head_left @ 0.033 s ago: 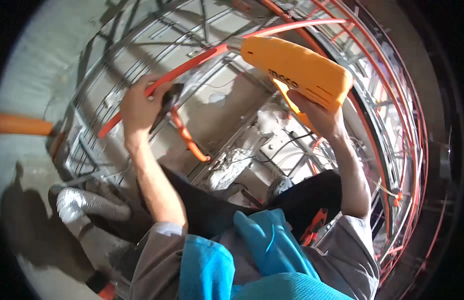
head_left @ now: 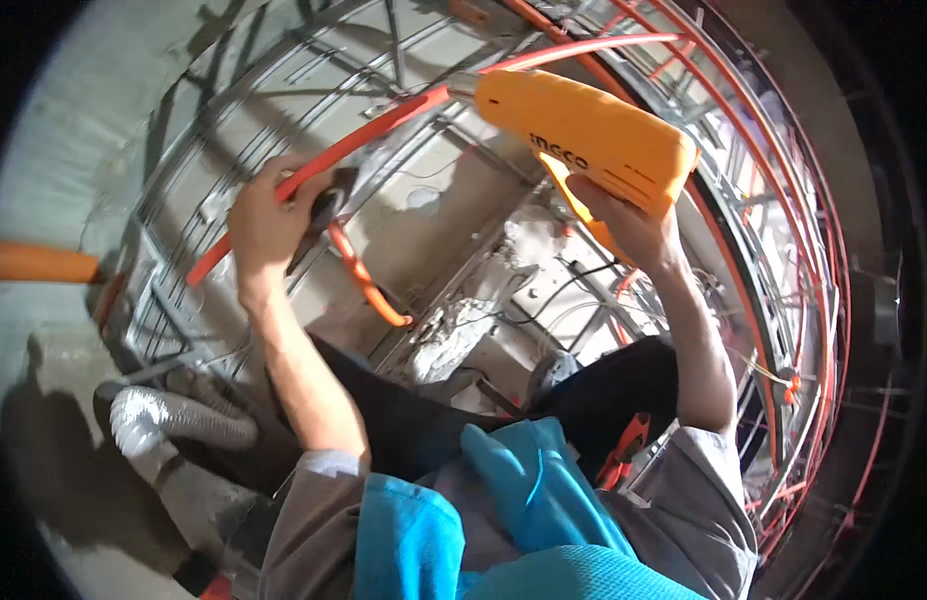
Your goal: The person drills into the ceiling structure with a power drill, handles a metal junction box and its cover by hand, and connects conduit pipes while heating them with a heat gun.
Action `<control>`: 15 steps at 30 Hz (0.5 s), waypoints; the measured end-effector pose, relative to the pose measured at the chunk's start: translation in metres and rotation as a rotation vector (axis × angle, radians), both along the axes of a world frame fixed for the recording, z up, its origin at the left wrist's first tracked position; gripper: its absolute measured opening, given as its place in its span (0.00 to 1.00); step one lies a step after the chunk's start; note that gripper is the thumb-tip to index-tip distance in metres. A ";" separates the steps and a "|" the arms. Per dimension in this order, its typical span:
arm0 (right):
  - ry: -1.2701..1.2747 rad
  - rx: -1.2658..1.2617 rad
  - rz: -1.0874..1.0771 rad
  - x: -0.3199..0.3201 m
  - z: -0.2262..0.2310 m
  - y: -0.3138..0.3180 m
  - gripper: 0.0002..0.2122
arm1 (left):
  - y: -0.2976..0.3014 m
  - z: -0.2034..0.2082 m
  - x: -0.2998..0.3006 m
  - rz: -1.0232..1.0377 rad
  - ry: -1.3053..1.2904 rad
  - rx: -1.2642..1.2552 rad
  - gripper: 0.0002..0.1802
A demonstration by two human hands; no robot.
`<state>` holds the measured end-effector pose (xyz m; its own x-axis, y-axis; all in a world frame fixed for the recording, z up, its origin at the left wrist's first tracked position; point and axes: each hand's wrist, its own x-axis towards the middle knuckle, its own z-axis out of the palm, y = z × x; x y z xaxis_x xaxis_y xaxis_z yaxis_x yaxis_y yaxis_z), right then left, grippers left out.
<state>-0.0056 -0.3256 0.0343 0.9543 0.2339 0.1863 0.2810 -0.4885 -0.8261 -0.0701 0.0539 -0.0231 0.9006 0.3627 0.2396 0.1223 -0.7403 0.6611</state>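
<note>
My left hand [head_left: 262, 230] is closed around a red plastic pipe [head_left: 374, 130], which slants up to the right. A dark object [head_left: 322, 215] shows beside my fingers, partly hidden; whether I grip it too I cannot tell. My right hand [head_left: 629, 225] grips the handle of a yellow heat gun [head_left: 589, 135], body tilted, its metal nozzle [head_left: 464, 86] pointing left at the pipe's upper end. Nozzle and pipe end look touching or nearly so. Below my left hand, a short orange pipe [head_left: 362, 275] runs down to the right.
Metal framing bars [head_left: 314, 70] form a grid around a recess with rubble [head_left: 449, 335]. Long red pipes [head_left: 799, 200] curve along the right. A silver flexible duct [head_left: 189, 420] lies at lower left, near an orange pipe [head_left: 44, 262]. A red-handled tool [head_left: 627, 450] is by my right thigh.
The whole view has shifted slightly, so hands, pipe and heat gun appear a little further left. Both grips and the nozzle's place at the pipe end stay the same.
</note>
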 end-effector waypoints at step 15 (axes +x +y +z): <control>0.076 0.141 -0.264 0.070 -0.028 -0.086 0.14 | 0.013 -0.002 -0.007 -0.050 -0.023 0.125 0.17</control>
<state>0.0645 -0.4115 0.0066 0.9910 -0.0474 0.1249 0.0941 -0.4158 -0.9046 -0.0775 0.0668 -0.0255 0.9104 0.2838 0.3012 0.0690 -0.8217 0.5658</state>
